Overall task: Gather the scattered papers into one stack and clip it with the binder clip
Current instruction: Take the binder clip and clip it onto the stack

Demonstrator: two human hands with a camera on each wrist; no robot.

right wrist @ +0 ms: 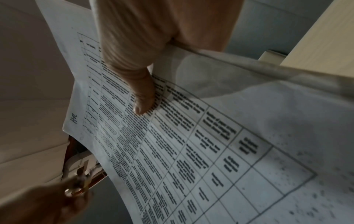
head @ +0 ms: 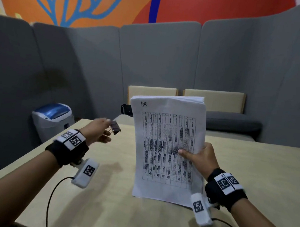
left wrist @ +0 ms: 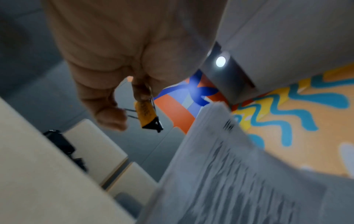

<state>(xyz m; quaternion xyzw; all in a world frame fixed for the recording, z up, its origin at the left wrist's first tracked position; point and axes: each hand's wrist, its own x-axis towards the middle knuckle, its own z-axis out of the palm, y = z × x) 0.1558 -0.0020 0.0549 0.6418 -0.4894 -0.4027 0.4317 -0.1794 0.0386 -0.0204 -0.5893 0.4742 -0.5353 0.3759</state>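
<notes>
A stack of white papers (head: 166, 146) with a printed table stands upright on its lower edge on the beige table (head: 100, 200). My right hand (head: 199, 157) grips the stack's right edge, thumb pressed on the top sheet (right wrist: 191, 144). My left hand (head: 98, 129) hovers above the table to the left of the stack and pinches the wire handles of a dark binder clip (head: 115, 127). In the left wrist view the clip (left wrist: 148, 116) hangs from my fingers, a short gap from the papers (left wrist: 220, 174). In the right wrist view the left hand (right wrist: 47, 201) is blurred at the lower left.
Grey padded partitions surround the table. A white and blue bin (head: 53, 117) stands at the left beyond the table edge. Two beige-backed seats (head: 214, 101) and a small black object (head: 126, 109) lie behind the papers.
</notes>
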